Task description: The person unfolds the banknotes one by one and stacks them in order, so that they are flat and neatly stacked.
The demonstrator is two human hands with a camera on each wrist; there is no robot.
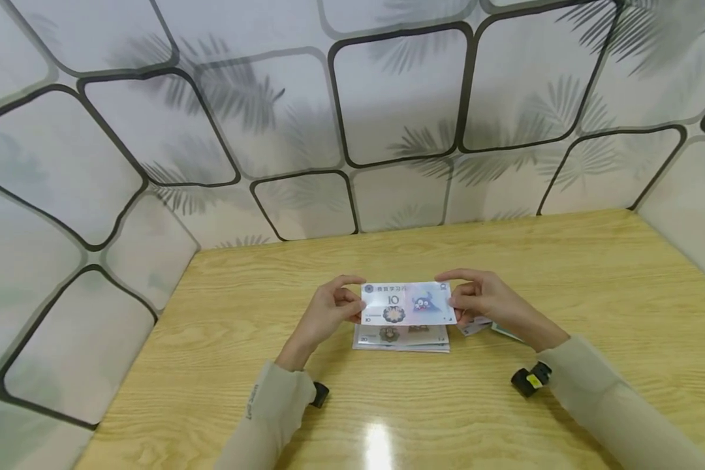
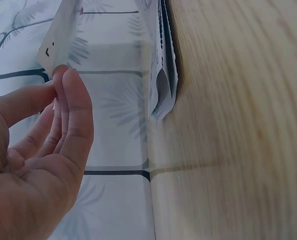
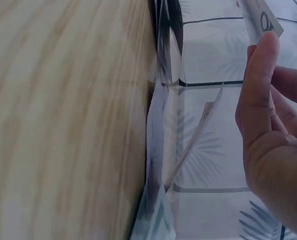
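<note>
A play banknote [image 1: 408,303] marked 10, with a blue cartoon figure on it, is held up flat between both hands. My left hand [image 1: 327,312] pinches its left end between thumb and fingers. At the other end my right hand [image 1: 489,301] pinches it the same way. Below the note lies a stack of banknotes [image 1: 401,346], its top one marked 20, partly covered by the held note in the head view. From the left wrist, the stack [image 2: 163,90] shows folded ends, apart from the left hand [image 2: 48,145].
More loose notes [image 1: 476,325] lie under the right hand; in the right wrist view one greenish note [image 3: 156,220] is nearest and another pale note [image 3: 196,135] sticks up at an angle. The wooden table [image 1: 258,287] meets a patterned wall [image 1: 399,104] at the back.
</note>
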